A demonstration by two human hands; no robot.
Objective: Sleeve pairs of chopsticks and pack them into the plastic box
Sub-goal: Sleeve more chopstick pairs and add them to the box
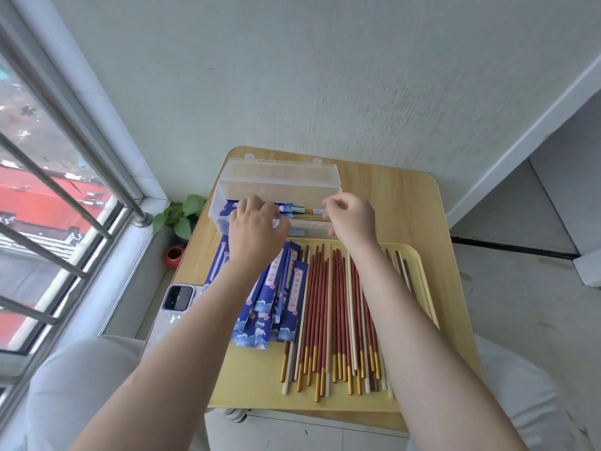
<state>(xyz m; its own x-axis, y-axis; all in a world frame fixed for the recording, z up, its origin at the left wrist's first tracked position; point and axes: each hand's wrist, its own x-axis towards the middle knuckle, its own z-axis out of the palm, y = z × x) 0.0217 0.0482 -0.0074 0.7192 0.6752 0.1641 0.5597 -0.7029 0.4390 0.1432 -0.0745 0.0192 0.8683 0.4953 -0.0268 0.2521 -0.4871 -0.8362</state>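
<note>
Nearest, a yellow tray (260, 385) lies on the wooden table (409, 203); loose chopsticks (328, 320), mostly red with gold ends and some pale ones, lie side by side along its right half; a heap of blue printed paper sleeves (276, 307) lies on its left half; a phone (177, 299) rests face down at the table's left edge. Beyond the tray stands the clear plastic box (279, 187), lid tipped back, with sleeved pairs (300, 211) lying inside; the left hand (255, 222) reaches over the box's left end, fingers curled down onto a sleeved pair there; the right hand (349, 216) hovers at the right end, its fingers bent as if pinching chopstick tips, though I cannot tell whether they grip; a small potted plant (180, 219) stands past the table's left side by the window (48, 190).
</note>
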